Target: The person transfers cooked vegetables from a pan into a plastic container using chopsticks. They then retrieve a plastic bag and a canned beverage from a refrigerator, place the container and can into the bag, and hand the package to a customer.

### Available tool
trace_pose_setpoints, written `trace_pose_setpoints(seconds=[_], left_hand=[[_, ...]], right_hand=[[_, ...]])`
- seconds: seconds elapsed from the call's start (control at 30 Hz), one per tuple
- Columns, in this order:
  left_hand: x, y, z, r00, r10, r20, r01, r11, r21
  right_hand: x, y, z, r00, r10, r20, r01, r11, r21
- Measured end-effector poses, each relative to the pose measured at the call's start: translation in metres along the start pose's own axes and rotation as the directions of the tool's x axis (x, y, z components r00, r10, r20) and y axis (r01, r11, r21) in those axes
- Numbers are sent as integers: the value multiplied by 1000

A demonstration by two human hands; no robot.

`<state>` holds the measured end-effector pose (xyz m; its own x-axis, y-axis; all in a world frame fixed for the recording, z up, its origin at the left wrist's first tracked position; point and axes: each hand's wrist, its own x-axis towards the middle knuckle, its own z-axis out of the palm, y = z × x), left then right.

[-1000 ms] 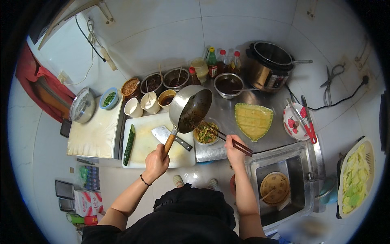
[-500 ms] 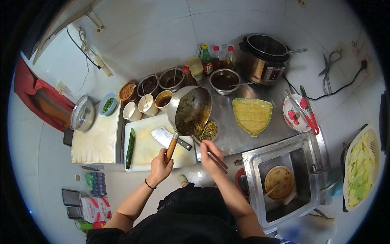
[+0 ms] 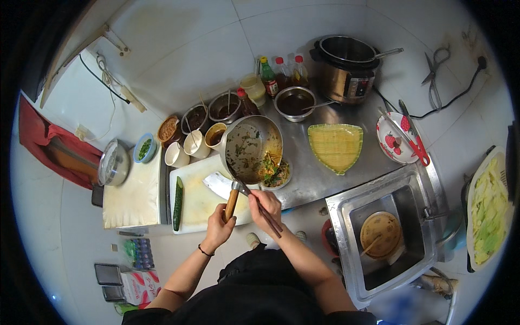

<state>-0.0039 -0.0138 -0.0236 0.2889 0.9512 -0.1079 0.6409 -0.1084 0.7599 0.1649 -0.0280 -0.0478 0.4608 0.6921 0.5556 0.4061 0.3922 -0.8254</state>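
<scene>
Both hands busy: left hand grips tilted saucepan handle; right hand, clasping chopsticks, scrapes food toward bowl. Next calls for steady tilt.

Shiny metal pan, wooden handle, matt plastic cutting board

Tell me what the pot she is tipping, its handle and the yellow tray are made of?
The pot looks like metal: grey and shiny inside. Its handle, gripped by the left hand, looks like wood, brown and matt. The yellow tray seems woven bamboo or plastic; fine ribs show, but I cannot tell which.
</scene>
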Motion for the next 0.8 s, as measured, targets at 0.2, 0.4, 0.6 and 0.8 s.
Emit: trace_pose_setpoints(seconds=[0.2, 0.4, 0.6, 0.8], left_hand=[[3, -10, -2, 999, -9, -32, 8, 999, -43], [1, -6, -2, 999, -40, 2, 40, 994, -102], [-1, 4, 0, 998, -60, 0, 60, 997, -41], [-6, 16, 2, 998, -64, 20, 64, 997, -38]], right_hand=[[5, 25, -13, 999, 14, -30, -20, 976, -217], [7, 26, 9, 992, -117, -40, 105, 969, -223], [14, 17, 9, 993, -68, -94, 37, 952, -303], [27, 29, 20, 986, -58, -158, -2, 934, -358]])
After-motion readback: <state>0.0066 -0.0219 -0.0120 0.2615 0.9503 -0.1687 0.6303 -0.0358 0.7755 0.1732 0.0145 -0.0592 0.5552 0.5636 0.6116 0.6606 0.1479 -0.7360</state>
